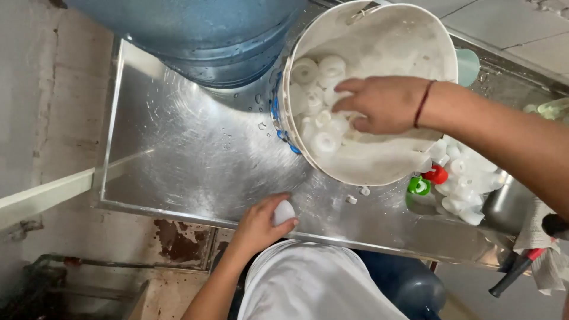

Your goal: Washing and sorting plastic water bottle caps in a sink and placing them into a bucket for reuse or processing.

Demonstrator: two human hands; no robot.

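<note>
Head view: right hand (379,104) reaches into white bucket (415,35) of white caps (326,142).

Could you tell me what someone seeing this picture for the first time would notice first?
The white bucket of white caps at top centre stands out, with the right hand reaching into it. Nearer the front edge of the wet steel table, the left hand holds a single white cap. A big blue water jug lies at top left.
</note>
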